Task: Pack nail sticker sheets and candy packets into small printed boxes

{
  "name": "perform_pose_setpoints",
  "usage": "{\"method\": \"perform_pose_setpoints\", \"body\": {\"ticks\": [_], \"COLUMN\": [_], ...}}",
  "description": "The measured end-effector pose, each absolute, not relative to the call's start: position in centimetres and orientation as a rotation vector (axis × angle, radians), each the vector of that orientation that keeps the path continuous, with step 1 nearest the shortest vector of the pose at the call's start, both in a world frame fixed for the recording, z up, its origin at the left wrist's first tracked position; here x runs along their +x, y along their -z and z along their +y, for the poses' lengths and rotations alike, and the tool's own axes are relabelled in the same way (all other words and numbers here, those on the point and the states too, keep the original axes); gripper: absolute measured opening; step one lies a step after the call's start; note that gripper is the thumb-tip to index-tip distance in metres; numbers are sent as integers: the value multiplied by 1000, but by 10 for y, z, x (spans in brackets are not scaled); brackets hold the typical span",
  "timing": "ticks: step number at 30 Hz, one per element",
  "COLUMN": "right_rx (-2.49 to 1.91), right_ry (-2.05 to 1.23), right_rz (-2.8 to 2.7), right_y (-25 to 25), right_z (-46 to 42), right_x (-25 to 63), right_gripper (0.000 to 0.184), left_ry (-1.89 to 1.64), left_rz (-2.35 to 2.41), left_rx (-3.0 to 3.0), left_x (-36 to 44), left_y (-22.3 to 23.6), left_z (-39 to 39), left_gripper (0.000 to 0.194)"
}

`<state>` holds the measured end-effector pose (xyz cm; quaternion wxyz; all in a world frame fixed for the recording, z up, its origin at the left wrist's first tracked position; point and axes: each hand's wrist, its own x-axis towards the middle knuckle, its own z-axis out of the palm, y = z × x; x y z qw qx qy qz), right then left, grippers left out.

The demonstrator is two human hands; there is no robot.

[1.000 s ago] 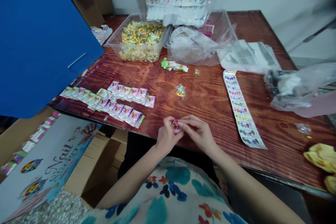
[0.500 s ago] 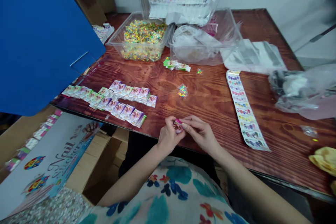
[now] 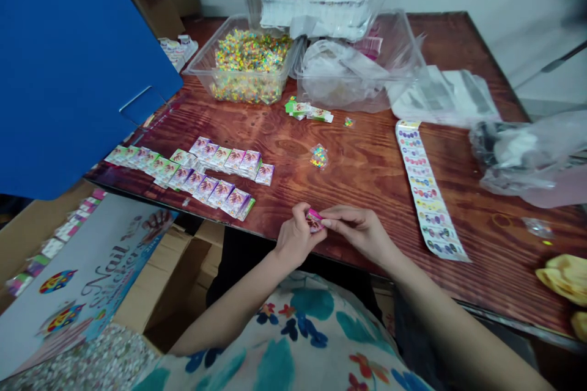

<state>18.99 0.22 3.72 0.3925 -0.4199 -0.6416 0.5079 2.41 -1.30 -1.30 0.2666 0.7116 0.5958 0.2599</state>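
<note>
Just over the table's front edge, my left hand [image 3: 294, 237] grips a small pink box [image 3: 314, 220] between thumb and fingers. My right hand [image 3: 358, 229] pinches at the box's right end, thumb and forefinger together. Whether anything else sits between those fingertips is too small to tell. Beyond my hands lies a small clear packet of coloured bits [image 3: 318, 156]. To the left, small nail sticker boxes [image 3: 222, 193] are laid out in overlapping rows. A few flat green-and-white boxes [image 3: 308, 112] lie further back, beside a smaller packet [image 3: 349, 122].
A clear tub of colourful packets [image 3: 247, 88] stands at the back, next to a tub with plastic bags [image 3: 343, 88]. A sticker strip [image 3: 426, 189] lies to the right. The blue panel [image 3: 77, 73] blocks the left. An open carton [image 3: 160, 293] sits below the table.
My right hand has shifted slightly right, its fingers drawn to the box's right end. The pink box is turned a little in my left hand. The view has tilted slightly.
</note>
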Motion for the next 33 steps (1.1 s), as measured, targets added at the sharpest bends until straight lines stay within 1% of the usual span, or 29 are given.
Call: {"method": "perform_pose_setpoints", "body": {"ticks": [4,6,13,17,23,28,33], "right_rx": [-1008,-1010,-1109,-1090,-1091,-1004,-1022], "right_ry": [-1170,-1160,-1461,-1493,-1266,-1069,-782], "right_rz": [-1734,-1742,-1722,-1873,-2132,-2245,-2230], "right_y": [-39,-38,-40,-46,-55,-61,-48], "right_z": [-1,-1,16,24,28,17,3], "right_x": [189,190,207,213,211,206,199], "right_gripper": [19,20,33,32,22,26,26], "left_ry": [-703,-706,-711,-641,-521,-532,-539], "left_rz": [1581,1567,1527,1549,1561,1574,1528], "left_rx": [1904,1891,1919,1963,2016,1964,1936], "left_x": [22,22,22,23,25,25,23], "left_y": [9,8,5,2,0,0,2], "left_z": [-13,-12,-9,-9,-8,-7,-9], "left_gripper": [56,56,52,53,52,54,53]}}
